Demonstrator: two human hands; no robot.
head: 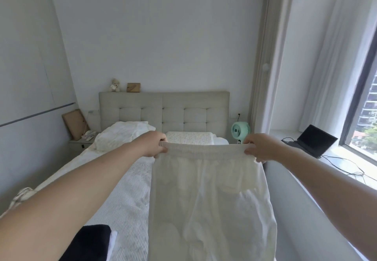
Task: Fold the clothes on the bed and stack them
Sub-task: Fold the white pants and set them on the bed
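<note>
Holding up a pair of white trousers point(208, 195) by the elastic waistband, we are pinching one end in each fist over the bed point(126, 195). Our left hand point(154, 144) is curling its fingers tightly round the band's left corner; our right hand point(259, 147) is doing the same at the right corner, thumb on top. The cloth is hanging straight down and the legs are running off the bottom edge, so we are not seeing the hems. A dark folded garment point(89, 242) is lying at the lower left, partly cut off, with something white beside it that we cannot make out. No writing is legible anywhere.
</note>
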